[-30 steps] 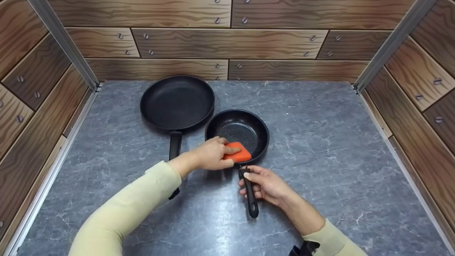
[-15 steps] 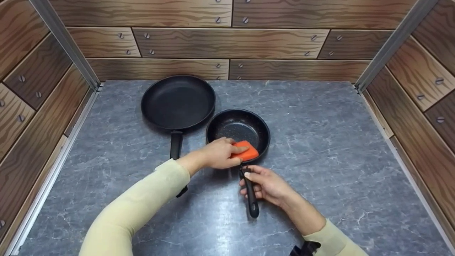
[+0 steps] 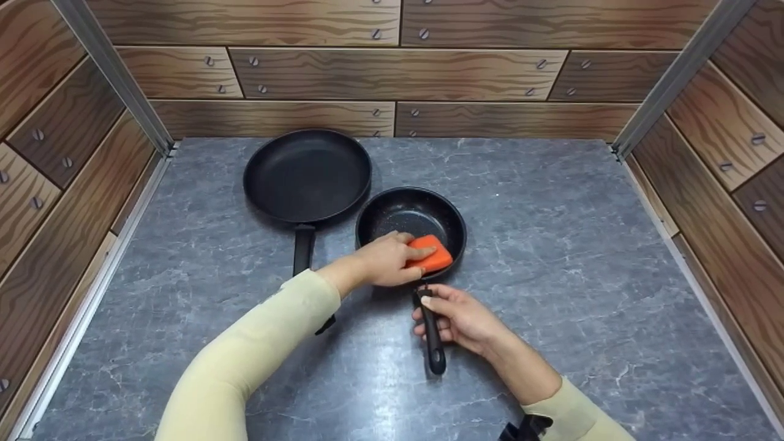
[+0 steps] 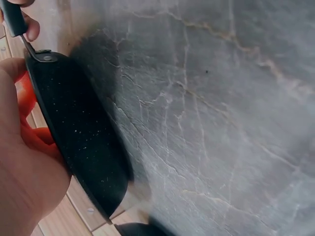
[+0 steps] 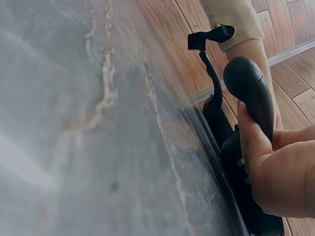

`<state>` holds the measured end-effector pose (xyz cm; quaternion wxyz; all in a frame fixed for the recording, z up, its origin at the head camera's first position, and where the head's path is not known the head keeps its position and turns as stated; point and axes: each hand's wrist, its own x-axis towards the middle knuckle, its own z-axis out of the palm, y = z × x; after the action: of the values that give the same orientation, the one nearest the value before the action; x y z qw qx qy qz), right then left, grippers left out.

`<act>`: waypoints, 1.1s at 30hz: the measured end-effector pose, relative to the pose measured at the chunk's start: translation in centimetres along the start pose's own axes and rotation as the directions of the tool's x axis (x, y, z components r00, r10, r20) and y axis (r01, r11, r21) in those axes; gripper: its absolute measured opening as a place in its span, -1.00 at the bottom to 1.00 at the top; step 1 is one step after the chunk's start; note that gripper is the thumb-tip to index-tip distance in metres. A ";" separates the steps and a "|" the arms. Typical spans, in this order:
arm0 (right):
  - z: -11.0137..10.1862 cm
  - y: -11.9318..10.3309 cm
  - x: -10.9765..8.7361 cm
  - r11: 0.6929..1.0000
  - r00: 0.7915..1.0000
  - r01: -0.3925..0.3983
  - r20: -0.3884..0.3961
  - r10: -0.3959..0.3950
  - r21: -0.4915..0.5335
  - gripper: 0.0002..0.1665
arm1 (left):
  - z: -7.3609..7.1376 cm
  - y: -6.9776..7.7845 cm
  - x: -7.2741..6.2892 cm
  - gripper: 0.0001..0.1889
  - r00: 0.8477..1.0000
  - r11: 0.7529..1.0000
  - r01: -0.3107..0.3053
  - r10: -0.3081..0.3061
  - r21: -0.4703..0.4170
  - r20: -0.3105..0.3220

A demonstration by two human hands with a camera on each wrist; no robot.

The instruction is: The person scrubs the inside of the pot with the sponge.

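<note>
A small black speckled frying pan [image 3: 392, 211] stands on the grey marbled table, its handle [image 3: 435, 343] pointing toward me. My left hand [image 3: 392, 260] holds an orange sponge [image 3: 433, 254] against the inside of this pan, at the near right of its bowl. Thumb and fingers lie along the sponge's near and left sides. My right hand [image 3: 462, 318] grips the handle close to the pan, thumb on top and fingers beneath. In the left wrist view the pan's outer wall [image 4: 81, 128] hides most of the sponge. The right wrist view shows the handle [image 5: 251, 93] in the right hand.
A larger black frying pan [image 3: 306, 177] stands at the back left, close beside the small pan. Its handle [image 3: 302, 251] runs toward me and passes behind the left forearm. Wood-patterned walls [image 3: 392, 73] enclose the table [image 3: 582, 245] at the back and both sides.
The left hand has slid the orange sponge to the right and slightly away from me inside the small pan. The right hand and both pans have stayed nearly in place.
</note>
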<state>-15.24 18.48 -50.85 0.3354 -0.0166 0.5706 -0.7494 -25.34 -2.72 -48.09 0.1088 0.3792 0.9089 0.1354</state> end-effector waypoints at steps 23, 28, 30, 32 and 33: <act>0.0 0.0 0.0 1.000 1.000 -0.010 0.003 0.010 0.014 -0.51 | 0.2 -0.9 2.8 -0.39 0.998 0.991 0.055 -0.053 0.122 -0.019; 0.1 -0.1 -0.1 1.000 1.000 -0.014 -0.003 0.014 0.015 -0.50 | 0.2 -1.2 3.1 -0.39 0.999 0.985 0.050 -0.049 0.167 -0.013; 0.1 -0.1 -0.1 1.000 1.000 -0.014 -0.006 0.014 0.015 -0.50 | 0.2 -1.3 3.3 -0.39 0.999 0.981 0.050 -0.050 0.189 -0.009; 0.0 -0.1 -0.1 1.000 1.000 -0.011 -0.007 0.011 0.014 -0.50 | 0.2 -1.4 3.5 -0.39 0.999 0.977 0.052 -0.052 0.207 -0.007; 0.0 -0.1 -0.1 1.000 1.000 -0.010 -0.007 0.010 0.014 -0.50 | 0.2 -1.4 3.5 -0.39 0.998 0.975 0.055 -0.055 0.213 -0.007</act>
<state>-15.22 18.56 -50.76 0.3373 -0.0090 0.5667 -0.7517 -28.64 -1.09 -49.13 0.0705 0.3632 0.9284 0.0342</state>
